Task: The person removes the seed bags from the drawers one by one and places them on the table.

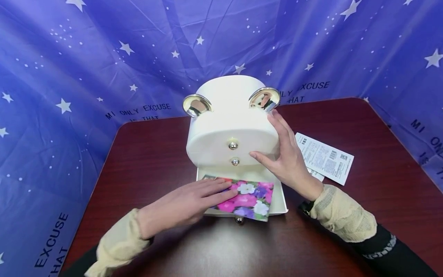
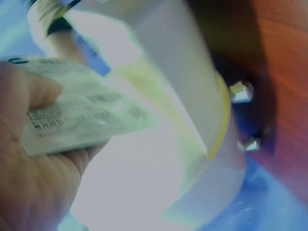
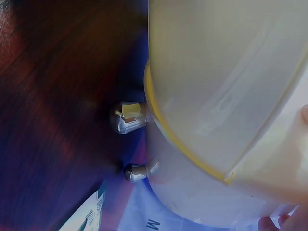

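Note:
A white round-topped box (image 1: pixel 228 115) with gold ears and small gold knobs (image 1: pixel 233 145) stands on the dark wood table (image 1: pixel 155 154). Its bottom drawer (image 1: pixel 282 204) is pulled out towards me. A flower-printed packet (image 1: pixel 252 198) lies tilted across the drawer's front edge. My left hand (image 1: pixel 207 194) lies over the packet's left end with straight fingers on top. In the left wrist view the packet's printed back (image 2: pixel 82 113) sits against the palm, with the thumb under it. My right hand (image 1: pixel 273 142) rests open against the box's right side, thumb on the front.
A white printed leaflet (image 1: pixel 327 157) lies on the table right of the box, behind my right wrist. A blue star-patterned cloth (image 1: pixel 104 57) closes in the back and both sides. The drawer's knob (image 1: pixel 238 220) sticks out at the front.

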